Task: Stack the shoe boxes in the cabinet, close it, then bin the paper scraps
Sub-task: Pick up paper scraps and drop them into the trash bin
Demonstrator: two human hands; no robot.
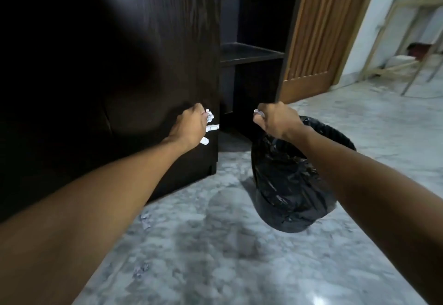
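Dark wood-grain cabinet (107, 65) filling nine through twelve o'clock, its near door panel blurred; an open dark bay with one shelf (249, 53) at twelve o'clock, nothing discernible resting on that shelf. Grey-white marbled floor (215, 244) spreading from six o'clock out to three. Ribbed tan wooden door (318, 29) at one o'clock, just beside the open bay. Pale wooden frame (417, 41), legs only, at two o'clock against a white wall. Round bin lined with a black plastic bag (294, 180) at the four o'clock side of centre, standing on the floor near the cabinet's corner, mouth open.

Left hand (191, 125) just left of centre, in front of the cabinet's front edge, fingers curled around a bunch of white paper scraps (211, 125) that poke out at its three o'clock side. Right hand (275, 120) just right of centre, over the bin's far rim, fingers curled tight on a small wad of paper (259, 112) showing at its eleven o'clock edge. Some loose floor scraps (145, 219) at seven o'clock and more near the bottom left, well apart from the bin. Faint dark marks on the held scraps, too blurred to read; no brand or label legible anywhere.
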